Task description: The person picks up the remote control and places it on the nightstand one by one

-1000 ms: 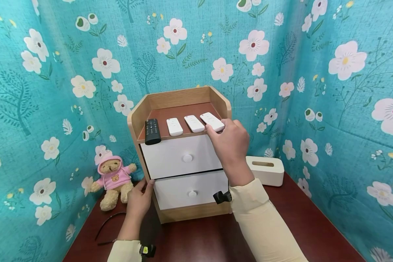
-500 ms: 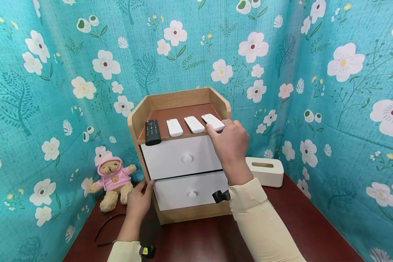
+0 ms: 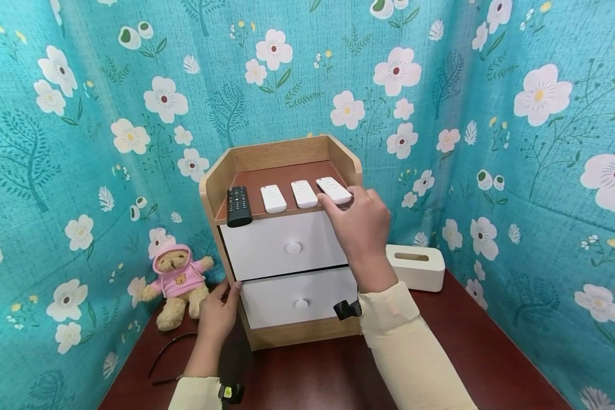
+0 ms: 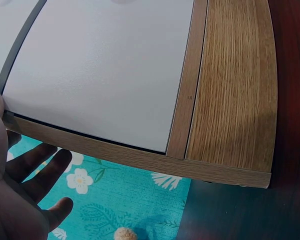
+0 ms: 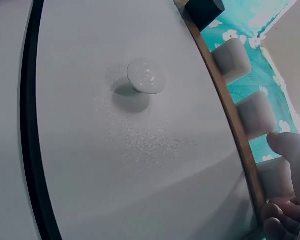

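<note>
My left hand (image 3: 218,313) rests at the left side of a small wooden cabinet (image 3: 282,340); its thumb touches the front edge, and the other fingers (image 4: 49,172) spread loosely along the side. On the cabinet's top lie a black remote control (image 3: 238,206) and three white remote controls in a row: the left (image 3: 273,199), the middle (image 3: 304,194) and the right one (image 3: 333,190). My right hand (image 3: 360,222) spans the right white remote's near end. Its thumb (image 5: 285,145) stands away from that remote and touches the middle one; its fingers curl at the far side.
Two white drawers with round knobs (image 3: 294,247) close the cabinet's front. A teddy bear (image 3: 176,285) in a pink hoodie sits at left, near a thin black band (image 3: 159,359). A white tissue box (image 3: 420,273) stands at right on the dark red table (image 3: 307,376). Floral curtains surround everything.
My right thumb has shifted left, off the right white remote to the middle one. The middle remote has turned a little straighter, and the right one lies slightly farther right. My left hand stays put.
</note>
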`<action>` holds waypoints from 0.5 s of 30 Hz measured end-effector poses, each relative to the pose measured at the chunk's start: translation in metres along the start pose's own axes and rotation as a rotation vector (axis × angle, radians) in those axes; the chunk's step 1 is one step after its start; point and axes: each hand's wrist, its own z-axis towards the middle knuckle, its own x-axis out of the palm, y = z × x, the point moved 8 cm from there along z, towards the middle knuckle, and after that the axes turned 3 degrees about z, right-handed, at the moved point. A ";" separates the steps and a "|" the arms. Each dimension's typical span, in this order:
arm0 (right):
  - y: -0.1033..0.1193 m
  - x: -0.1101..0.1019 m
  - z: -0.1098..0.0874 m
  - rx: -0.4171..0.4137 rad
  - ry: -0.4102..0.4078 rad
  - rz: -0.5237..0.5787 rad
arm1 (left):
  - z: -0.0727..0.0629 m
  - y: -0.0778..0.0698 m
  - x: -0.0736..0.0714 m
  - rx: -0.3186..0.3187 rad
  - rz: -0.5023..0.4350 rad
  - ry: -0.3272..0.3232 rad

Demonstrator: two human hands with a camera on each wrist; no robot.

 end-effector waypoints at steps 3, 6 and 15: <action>-0.002 -0.008 -0.007 -0.004 -0.023 0.039 | 0.000 0.000 0.000 0.005 0.001 -0.001; -0.004 -0.021 -0.016 -0.027 -0.061 0.060 | 0.000 -0.001 -0.001 0.009 0.006 -0.005; -0.027 -0.056 -0.046 -0.126 -0.134 0.005 | -0.002 -0.002 -0.006 0.013 0.029 0.013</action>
